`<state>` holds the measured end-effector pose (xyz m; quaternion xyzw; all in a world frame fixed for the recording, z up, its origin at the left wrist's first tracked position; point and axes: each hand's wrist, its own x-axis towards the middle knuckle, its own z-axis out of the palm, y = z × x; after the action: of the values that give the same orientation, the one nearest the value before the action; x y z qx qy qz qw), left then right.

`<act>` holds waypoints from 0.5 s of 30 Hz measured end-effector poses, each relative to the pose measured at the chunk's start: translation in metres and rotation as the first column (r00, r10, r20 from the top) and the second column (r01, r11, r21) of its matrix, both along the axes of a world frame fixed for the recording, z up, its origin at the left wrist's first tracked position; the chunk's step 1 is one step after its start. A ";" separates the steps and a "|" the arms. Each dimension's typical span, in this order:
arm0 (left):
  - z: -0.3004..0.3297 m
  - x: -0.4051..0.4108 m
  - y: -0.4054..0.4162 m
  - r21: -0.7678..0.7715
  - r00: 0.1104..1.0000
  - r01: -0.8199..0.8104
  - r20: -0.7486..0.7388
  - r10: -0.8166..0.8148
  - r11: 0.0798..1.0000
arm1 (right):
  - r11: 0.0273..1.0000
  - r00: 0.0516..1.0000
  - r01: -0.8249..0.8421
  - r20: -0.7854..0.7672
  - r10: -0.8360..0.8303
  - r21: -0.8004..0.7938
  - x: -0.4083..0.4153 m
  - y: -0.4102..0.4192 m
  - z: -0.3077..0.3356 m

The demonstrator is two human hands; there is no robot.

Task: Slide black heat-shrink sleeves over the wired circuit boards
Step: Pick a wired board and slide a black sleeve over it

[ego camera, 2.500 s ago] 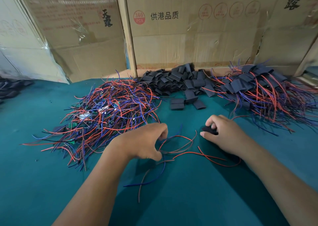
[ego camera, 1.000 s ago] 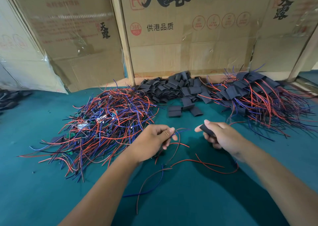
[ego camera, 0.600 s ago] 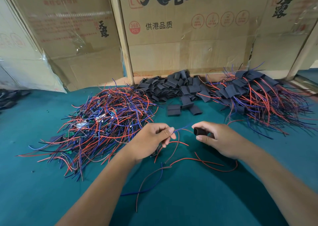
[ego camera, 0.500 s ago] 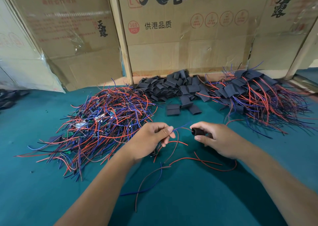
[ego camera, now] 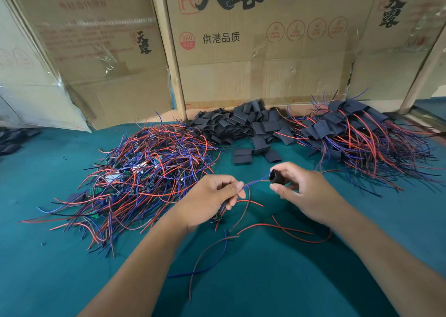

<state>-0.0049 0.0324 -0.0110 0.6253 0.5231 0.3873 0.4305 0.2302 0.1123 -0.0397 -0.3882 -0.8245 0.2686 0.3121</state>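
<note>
Your left hand point(ego camera: 212, 197) pinches a bundle of red and blue wires point(ego camera: 255, 182) between thumb and fingertips, just above the green surface point(ego camera: 265, 280). The wire ends point right, toward the mouth of a black heat-shrink sleeve point(ego camera: 275, 176); whether the tips are inside the opening, can't tell. Your right hand point(ego camera: 304, 191) pinches that sleeve between thumb and forefinger, its open end facing left. A small circuit board point(ego camera: 216, 217) hangs under your left hand, mostly hidden, with its loose wires trailing over the surface toward you. Pile of unsleeved wired boards point(ego camera: 142, 174) sits left, touching the surface, near your left hand. Heap of loose black sleeves point(ego camera: 243, 126) lies behind, centre, a few strays just in front of it. Pile of sleeved boards point(ego camera: 357, 133) is at right rear. Cardboard boxes point(ego camera: 265, 51) stand along the back edge.
</note>
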 end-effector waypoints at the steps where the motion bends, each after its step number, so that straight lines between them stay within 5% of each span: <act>1: 0.000 0.000 0.000 0.000 1.000 0.000 0.000 0.000 1.000 | 1.000 1.000 0.003 0.004 -0.003 0.011 0.000 0.000 0.000; 15: -0.003 0.001 -0.001 -0.020 0.995 0.033 -0.094 -0.035 0.999 | 0.976 0.970 -0.150 0.215 0.114 0.158 -0.006 -0.010 0.003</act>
<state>-0.0039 0.0319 -0.0145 0.6477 0.5357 0.3451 0.4178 0.2242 0.1026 -0.0363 -0.3293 -0.8965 0.1750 0.2394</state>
